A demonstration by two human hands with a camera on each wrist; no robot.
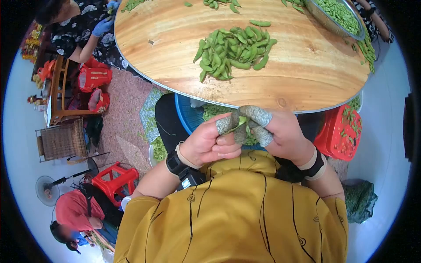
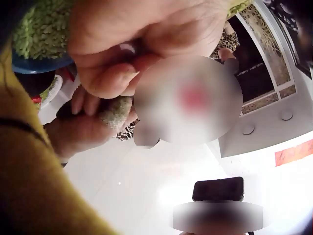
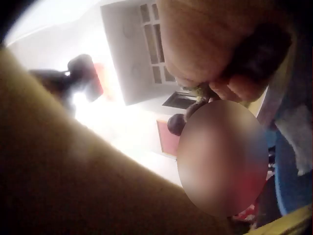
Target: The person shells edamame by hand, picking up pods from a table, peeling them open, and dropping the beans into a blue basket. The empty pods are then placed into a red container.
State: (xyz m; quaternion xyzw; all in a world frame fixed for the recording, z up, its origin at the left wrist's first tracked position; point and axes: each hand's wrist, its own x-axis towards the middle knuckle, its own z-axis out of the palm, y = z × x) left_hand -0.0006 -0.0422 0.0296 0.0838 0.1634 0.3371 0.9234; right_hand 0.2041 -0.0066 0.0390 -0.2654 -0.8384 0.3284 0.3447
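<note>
Over a blue basin (image 1: 183,115) of shelled green beans, both hands meet on a green soybean pod (image 1: 242,122). My left hand (image 1: 209,141) pinches it between thumb and forefinger, the other fingers curled. From the other side, the right hand (image 1: 286,131) pinches the same pod. Grey-green wrapping covers the thumb and finger tips. Curled fingers of the left hand (image 2: 142,39) fill the top of the left wrist view, with the wrapped right thumb beyond. In the right wrist view the right hand (image 3: 205,39) is dark, and its fingertips are mostly hidden.
A pile of soybean pods (image 1: 234,50) lies on the round wooden table (image 1: 175,57) just ahead. A metal bowl of beans (image 1: 337,17) stands at the far right edge. A red container (image 1: 335,144) is on the right, a red stool (image 1: 116,179) on the left. Other people sit nearby.
</note>
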